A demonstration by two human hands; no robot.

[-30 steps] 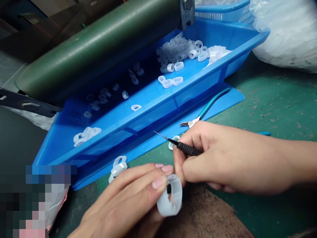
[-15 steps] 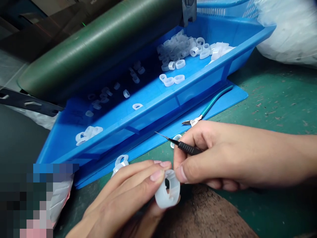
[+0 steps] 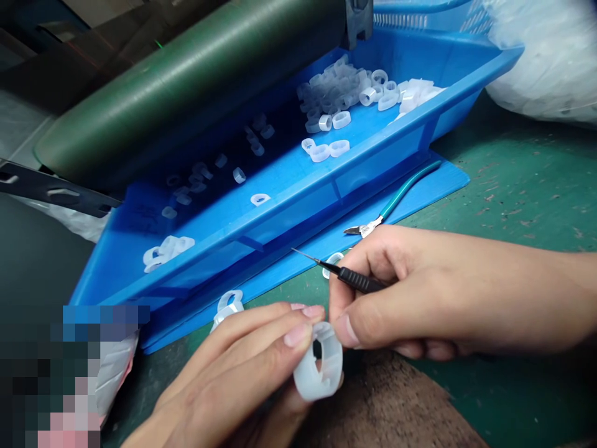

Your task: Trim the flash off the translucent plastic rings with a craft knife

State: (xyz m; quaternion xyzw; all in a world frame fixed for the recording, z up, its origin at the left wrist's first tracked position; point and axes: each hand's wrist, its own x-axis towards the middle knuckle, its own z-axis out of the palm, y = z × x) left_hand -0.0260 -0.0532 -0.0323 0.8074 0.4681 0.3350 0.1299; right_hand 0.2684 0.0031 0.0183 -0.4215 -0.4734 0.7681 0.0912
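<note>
Near the bottom middle, my left hand (image 3: 242, 373) is closed on a translucent white plastic ring (image 3: 319, 367), its opening turned partly toward me. Thumb and fingertips of my right hand (image 3: 415, 298) press close at the ring's upper right edge. That hand also carries a black ribbed tool with a thin pointed metal tip (image 3: 357, 280), lying across its fingers and pointing up-left, away from the ring. Whether the tip is single or double I cannot tell. More rings (image 3: 228, 305) lie just beyond my left fingers, and another ring (image 3: 332, 264) sits behind the tool.
A blue tray (image 3: 298, 186) full of scattered and heaped white rings stands ahead. Green-handled cutters (image 3: 396, 199) rest on a flat blue sheet (image 3: 443, 180) before it. A green cylinder (image 3: 196, 81) overhangs the tray. A white plastic bag (image 3: 550, 62) bulges at the right.
The ring and my two hands have shifted very slightly right and down in view. The grip of each hand stays the same.
</note>
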